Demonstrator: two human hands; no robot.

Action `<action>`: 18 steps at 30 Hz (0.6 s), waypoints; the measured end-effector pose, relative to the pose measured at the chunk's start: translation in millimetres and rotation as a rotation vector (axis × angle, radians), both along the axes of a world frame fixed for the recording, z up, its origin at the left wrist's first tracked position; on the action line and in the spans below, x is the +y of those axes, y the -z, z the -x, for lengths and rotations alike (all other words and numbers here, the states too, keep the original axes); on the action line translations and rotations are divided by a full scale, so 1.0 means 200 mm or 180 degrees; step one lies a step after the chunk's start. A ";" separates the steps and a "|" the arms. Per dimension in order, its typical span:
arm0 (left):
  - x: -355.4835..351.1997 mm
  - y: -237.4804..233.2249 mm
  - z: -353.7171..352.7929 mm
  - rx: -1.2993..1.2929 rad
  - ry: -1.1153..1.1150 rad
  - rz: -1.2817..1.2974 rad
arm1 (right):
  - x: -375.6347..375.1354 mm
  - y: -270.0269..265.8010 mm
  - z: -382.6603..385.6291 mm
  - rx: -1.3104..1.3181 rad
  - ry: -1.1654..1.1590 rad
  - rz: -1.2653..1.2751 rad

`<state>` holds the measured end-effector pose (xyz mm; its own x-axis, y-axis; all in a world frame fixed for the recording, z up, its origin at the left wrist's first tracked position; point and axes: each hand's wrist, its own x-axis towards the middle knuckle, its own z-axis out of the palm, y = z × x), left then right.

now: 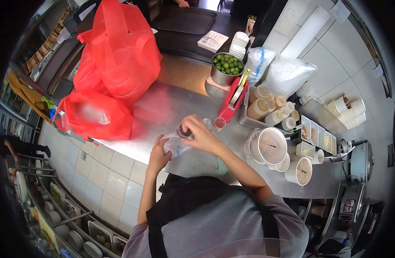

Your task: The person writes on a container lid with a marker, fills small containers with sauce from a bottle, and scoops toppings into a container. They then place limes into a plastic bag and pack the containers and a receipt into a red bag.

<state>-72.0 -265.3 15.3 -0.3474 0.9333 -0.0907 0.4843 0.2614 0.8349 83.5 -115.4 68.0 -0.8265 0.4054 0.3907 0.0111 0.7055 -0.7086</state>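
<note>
My right hand [201,134] pinches a small sauce cup [184,131] with dark contents, over the front part of the steel counter. Just left of it, my left hand [159,155] has its fingers closed on the edge of a clear plastic bag [177,146] with blue print. The cup overlaps the bag's upper edge in this view. Beyond my right hand stand a small cup of red sauce [219,124] and a clear small cup [207,124]. A red tape dispenser [232,102] is close behind them.
Large red carrier bags [120,56] fill the counter's left. A pot of green limes [227,64] stands at the back. To the right are a basket of squeeze bottles [258,108], lidded tubs [272,146] and a rice cooker [361,161]. Another person's hand [182,3] shows at the top.
</note>
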 end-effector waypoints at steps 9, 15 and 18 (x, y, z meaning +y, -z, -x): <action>0.13 0.17 -0.09 -0.1053 0.0414 0.0038 | -0.13 0.46 -0.01 -0.0687 0.0206 -0.0586; 0.14 0.12 -0.09 -0.1024 0.0318 -0.0003 | -0.19 0.42 0.04 -0.0915 0.0693 -0.1628; 0.13 -0.04 -0.11 -0.0859 0.0416 -0.0252 | -0.19 0.25 0.00 -0.1105 0.0387 -0.1350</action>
<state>-50.0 -239.7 23.7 -0.1972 0.9763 -0.0886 0.2675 0.1406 0.9532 83.6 -153.2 17.9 -0.8928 0.3724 0.2535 0.2922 0.9070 -0.3034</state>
